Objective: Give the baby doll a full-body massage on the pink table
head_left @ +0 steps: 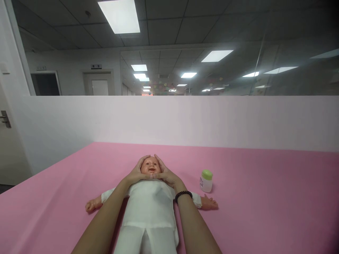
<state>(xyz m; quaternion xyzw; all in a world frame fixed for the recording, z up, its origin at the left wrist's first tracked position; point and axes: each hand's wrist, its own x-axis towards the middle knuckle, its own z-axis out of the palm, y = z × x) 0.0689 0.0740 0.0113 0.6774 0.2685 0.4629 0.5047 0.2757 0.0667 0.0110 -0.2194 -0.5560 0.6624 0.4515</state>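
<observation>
A baby doll [150, 208] with a white cloth body lies on its back, head at the far end and arms spread to both sides. My left hand [136, 173] cups the left side of the doll's head [150, 165], fingers running up beside it and thumb across the chin. On the other side my right hand [167, 174] mirrors this, its thumb meeting the left one under the doll's mouth. A black coiled band [183, 195] circles my right wrist. Both forearms pass over the doll's arms.
To the right of the doll stands a small white jar with a green lid [206, 181]. Everything rests on a pink covered table [254, 211]. A low white wall [185, 120] with glass above closes off the back; a door [10, 148] is at left.
</observation>
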